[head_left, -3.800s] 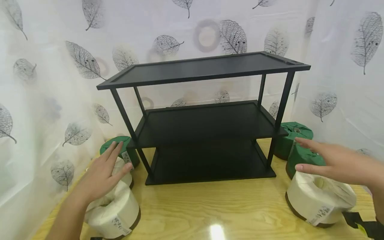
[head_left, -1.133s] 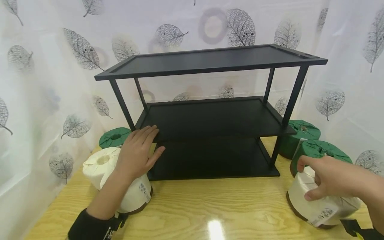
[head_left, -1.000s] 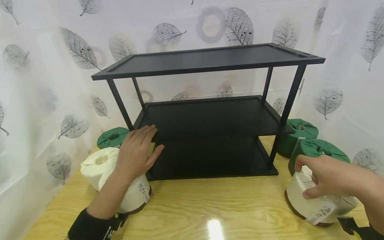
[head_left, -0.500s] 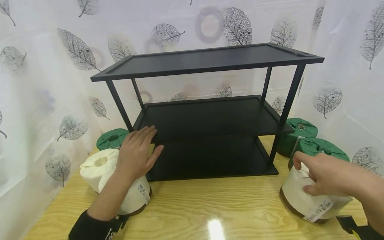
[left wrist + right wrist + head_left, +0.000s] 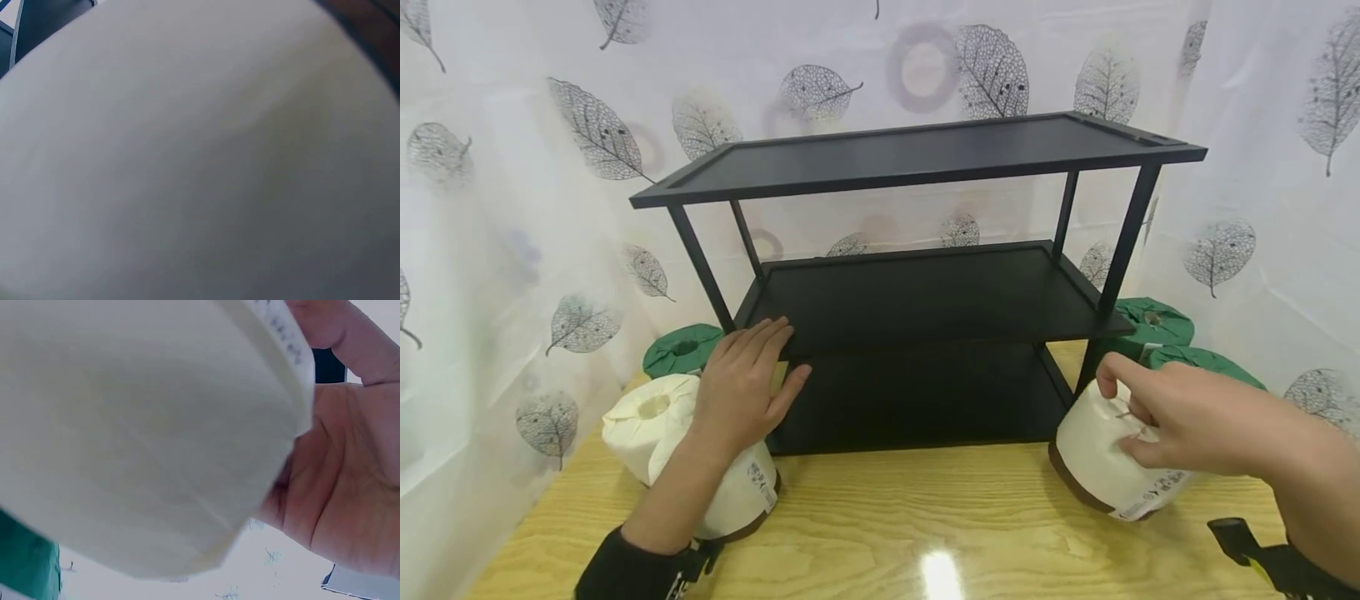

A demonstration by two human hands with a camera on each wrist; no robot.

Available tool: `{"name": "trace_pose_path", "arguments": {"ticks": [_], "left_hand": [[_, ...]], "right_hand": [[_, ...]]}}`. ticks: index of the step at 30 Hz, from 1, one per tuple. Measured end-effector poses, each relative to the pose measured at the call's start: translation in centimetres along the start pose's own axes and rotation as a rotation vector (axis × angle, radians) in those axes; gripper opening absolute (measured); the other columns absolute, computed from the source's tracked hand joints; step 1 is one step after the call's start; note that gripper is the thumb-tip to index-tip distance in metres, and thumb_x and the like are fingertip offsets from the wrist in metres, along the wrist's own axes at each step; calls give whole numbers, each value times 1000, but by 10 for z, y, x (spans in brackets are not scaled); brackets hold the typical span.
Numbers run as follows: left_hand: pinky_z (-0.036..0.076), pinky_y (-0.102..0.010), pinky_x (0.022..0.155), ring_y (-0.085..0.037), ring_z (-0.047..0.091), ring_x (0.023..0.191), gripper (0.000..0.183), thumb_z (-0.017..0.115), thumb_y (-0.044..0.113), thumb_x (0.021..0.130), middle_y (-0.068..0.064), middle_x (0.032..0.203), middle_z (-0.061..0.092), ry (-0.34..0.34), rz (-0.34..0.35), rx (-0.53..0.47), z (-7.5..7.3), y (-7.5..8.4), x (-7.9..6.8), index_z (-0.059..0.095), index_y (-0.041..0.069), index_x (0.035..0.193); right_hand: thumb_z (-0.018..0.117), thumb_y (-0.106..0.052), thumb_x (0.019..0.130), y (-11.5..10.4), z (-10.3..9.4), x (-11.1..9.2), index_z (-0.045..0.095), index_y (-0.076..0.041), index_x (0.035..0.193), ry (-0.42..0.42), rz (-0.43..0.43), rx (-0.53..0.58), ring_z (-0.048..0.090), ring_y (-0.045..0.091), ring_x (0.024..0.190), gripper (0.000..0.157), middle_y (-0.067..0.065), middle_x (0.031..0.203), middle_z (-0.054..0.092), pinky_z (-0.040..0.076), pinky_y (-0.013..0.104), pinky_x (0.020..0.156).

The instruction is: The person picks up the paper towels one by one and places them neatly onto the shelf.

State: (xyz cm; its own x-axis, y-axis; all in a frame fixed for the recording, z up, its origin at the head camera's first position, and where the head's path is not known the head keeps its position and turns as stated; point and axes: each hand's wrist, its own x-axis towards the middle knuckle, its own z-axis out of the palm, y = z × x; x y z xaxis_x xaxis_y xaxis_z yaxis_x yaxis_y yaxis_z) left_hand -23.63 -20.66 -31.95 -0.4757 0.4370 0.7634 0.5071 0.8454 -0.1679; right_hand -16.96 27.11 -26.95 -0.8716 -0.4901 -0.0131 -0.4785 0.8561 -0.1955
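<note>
While the right hand [image 5: 1187, 412] gripped the roll [image 5: 1101, 446] just below it, the left hand [image 5: 737, 387] lay loose-fingered beside the shelf [image 5: 917, 292]; firm, level handling probably suited the roll best.

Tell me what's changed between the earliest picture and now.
The right hand, open above the right cream roll earlier, now grips that roll and has moved it left toward the black rack. The left hand has moved right, fingers over the middle shelf's edge; the front left cream roll sits farther right and forward. The rack, left green roll and rear right green roll look unmoved.
</note>
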Motion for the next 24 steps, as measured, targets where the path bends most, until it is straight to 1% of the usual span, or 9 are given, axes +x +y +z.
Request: {"name": "trace_pose_path", "arguments": {"ticks": [4,6,12,15,17,19,21,24], "left_hand": [[48,-53,100,-36,63,118,71,32,57,104,-19,128,67,0,4,5,0,0,0,65,-2,125],[48,-53,100,-36,63,118,71,32,57,104,-19,128,67,2,6,8,0,0,1,65,-2,125],[48,-52,100,-35,63,119,71,31,57,105,-18,128,67,6,9,15,0,0,2,65,-2,126],[48,-52,100,-35,63,119,71,31,57,105,-18,128,67,7,12,20,-1,0,2,65,-2,126],[48,-52,100,-36,63,119,71,31,57,105,-19,128,67,8,12,22,-2,-1,2,65,-2,125],[48,-52,100,-36,63,119,72,31,57,105,-19,128,67,8,9,22,-2,-1,2,65,-2,125],[48,-52,101,-36,63,120,72,31,58,104,-19,129,66,4,6,18,-1,0,1,65,-2,126],[48,-52,101,-36,62,120,72,30,58,105,-19,129,66,-8,2,14,0,0,0,65,-2,126]], "right_hand": [[79,-17,80,-8,-1,10,42,-22,110,35,-36,18,23,-1,48,48,-15,58,31,28,19,46],[78,-15,79,-11,-1,14,42,-22,109,54,-46,12,24,-1,49,47,-14,59,33,28,19,46],[77,-15,78,-18,2,26,51,-19,110,75,-45,-6,38,1,53,41,-12,71,52,37,21,50],[77,-17,80,-20,5,30,54,-18,114,78,-68,-8,41,0,54,41,-15,72,54,40,21,52],[76,-16,82,-21,7,32,53,-18,117,83,-105,-20,41,-2,54,42,-16,72,53,41,20,53],[74,-14,83,-22,11,35,53,-17,119,102,-155,-59,39,-3,54,42,-15,81,59,40,19,53],[71,-10,83,-23,17,38,53,-15,119,145,-211,-127,36,-3,54,40,-10,92,65,38,18,53],[73,-7,80,-23,27,46,56,-11,118,227,-285,-239,47,3,60,41,0,111,69,46,23,56]]}}
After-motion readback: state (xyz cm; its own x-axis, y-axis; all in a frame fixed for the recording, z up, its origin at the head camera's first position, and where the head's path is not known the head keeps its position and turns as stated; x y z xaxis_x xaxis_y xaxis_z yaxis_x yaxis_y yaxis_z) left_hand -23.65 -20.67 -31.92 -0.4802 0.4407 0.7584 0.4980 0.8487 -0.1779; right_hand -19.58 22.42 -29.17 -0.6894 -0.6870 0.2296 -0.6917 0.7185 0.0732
